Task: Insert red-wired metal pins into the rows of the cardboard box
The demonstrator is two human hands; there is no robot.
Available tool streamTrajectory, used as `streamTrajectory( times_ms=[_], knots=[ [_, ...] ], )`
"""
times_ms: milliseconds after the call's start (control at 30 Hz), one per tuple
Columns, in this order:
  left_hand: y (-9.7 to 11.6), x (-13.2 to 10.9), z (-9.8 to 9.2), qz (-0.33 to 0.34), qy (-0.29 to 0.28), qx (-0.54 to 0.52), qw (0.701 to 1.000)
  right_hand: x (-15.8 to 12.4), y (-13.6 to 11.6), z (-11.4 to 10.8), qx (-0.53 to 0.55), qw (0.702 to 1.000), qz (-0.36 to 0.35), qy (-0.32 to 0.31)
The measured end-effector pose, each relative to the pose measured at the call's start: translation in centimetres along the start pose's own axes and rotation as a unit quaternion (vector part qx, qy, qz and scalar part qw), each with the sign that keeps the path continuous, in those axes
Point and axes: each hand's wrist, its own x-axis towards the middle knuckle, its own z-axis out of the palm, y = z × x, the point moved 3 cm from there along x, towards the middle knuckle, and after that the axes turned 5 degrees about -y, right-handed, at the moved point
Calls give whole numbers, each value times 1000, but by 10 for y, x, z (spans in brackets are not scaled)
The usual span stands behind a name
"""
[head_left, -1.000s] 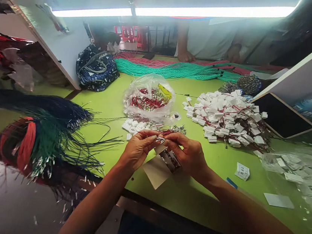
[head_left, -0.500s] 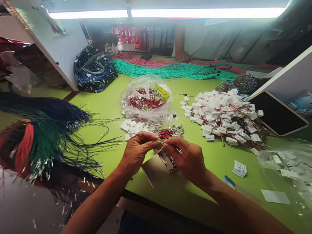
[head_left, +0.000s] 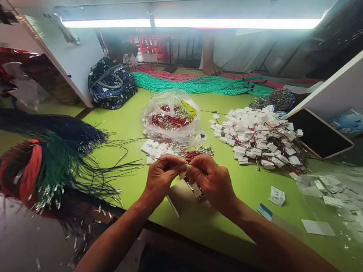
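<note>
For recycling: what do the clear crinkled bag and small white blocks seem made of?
The clear crinkled bag looks like plastic film, glossy, creased. The small white blocks look like moulded plastic, matte and squared, though too small to be sure.

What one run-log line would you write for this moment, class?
left hand: pinching something small | right hand: pinching at same spot | below hands: white card | nearby: heap of white connectors on red wires

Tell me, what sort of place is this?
Probably a small wire-harness workshop: a green workbench holds bundles of teal wire, a heap of white connectors on red leads, and a sheaf of crimped dark wires.
</note>
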Motion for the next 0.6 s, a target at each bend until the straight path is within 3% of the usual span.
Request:
streamTrajectory(
  times_ms=[233,400,500,600],
  knots=[
    [2,2,5,-26,-5,-43,999,4,-5,-6,37,999,21,-31],
    [8,14,3,-141,-56,-107,983,23,2,-36,69,993,29,-94],
    [15,24,-17,-151,2,-97,984,33,23,-59,9,995,46,-90],
    [25,41,-40,-74,53,-6,996,41,51,-67,-110,986,50,-115]
  ],
)
